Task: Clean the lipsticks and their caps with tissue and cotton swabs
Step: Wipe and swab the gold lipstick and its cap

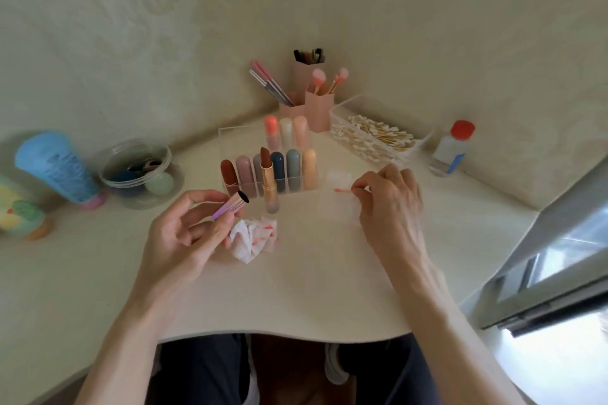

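Left hand (184, 233) grips the cap (230, 205): thumb on top, fingers curled underneath, closed round its lower half. The cap's long axis runs 8-to-2 o'clock, with the dark open mouth up at 2, tilted toward the other hand. Looks deliberate, presenting the mouth so a swab can go straight in.

Right hand (391, 204) pinches a cotton swab (343, 190) between thumb and fingertips, other fingers loosely curled. Swab lies near flat, axis 3-to-9, red-stained tip at 9, aimed toward the cap but well apart from it. The tip is over a flat white sheet (335, 210), probably tissue; can't tell if it touches. My guess is it's blotting pigment off, or the dirty swab is being parked there.

Lipstick (267, 174) stands upright and uncapped at 1 from the cap, just in front of the clear rack (227, 135), bullet pointing straight up. Standing it keeps the bullet off the desk (296, 289).

Crumpled tissue (253, 238) with red smears sits just beside the left fingertips, at 5 from the cap, within reach for wiping.

Swab box (424, 138) at 1 o'clock on the desk, bottle (452, 148) at 2. Both are on the swab hand's side, so a fresh swab needs no hand swap.
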A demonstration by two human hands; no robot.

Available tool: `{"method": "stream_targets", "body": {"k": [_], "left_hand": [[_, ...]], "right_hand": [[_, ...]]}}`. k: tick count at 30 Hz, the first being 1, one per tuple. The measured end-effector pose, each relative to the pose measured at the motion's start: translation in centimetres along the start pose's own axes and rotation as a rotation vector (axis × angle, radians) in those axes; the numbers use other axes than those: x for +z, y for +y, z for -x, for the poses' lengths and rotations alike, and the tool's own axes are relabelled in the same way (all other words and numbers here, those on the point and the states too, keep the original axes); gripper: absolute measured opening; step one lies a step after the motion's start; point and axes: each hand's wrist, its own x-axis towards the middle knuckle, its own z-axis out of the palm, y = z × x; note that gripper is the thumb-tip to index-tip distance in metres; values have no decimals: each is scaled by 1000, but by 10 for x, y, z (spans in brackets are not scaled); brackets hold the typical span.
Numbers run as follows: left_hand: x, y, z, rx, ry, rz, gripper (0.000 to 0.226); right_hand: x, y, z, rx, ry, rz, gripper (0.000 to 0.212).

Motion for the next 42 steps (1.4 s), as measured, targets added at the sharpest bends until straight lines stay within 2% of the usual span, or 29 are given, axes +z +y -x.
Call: {"method": "stream_targets", "body": {"k": [4,8,12,14,18,23,26,30,32,35,39,42], "left_hand": [[-4,0,3,19,11,-5,27],[-10,-4,1,13,16,-23,29],[-11,-5,0,22,20,-38,22],[-10,-5,-1,33,15,-26,20],[-12,-10,-2,39,9,11,21],[-16,-20,-4,68,-16,33,11],[-18,-19,-3,123,3,32,17],[-17,-7,-3,162,46,-13,35],[-18,-5,-4,161,64,12,34],[-19,-8,-5,169,108,-4,27],[-19,-11,-4,174,154,-6,25],[-18,-11,-7,174,222,12,19]], "right_hand": [[1,-3,0,21,-27,17,14],[-6,-19,0,-76,-58,-82,19],[-11,-51,0,-124,-212,-305,18],[-8,-65,2,-124,-287,-357,24],[-3,-84,3,-83,-380,-342,32],[6,-96,1,-82,-369,-247,24],[3,-103,1,-174,-318,-298,20],[-4,-113,-4,-367,-370,-343,20],[0,-118,-6,-486,-338,-353,17],[11,-122,-4,-588,-383,-431,17],[17,-120,-3,-672,-397,-493,11],[21,-117,0,-677,-370,-502,15]]}}
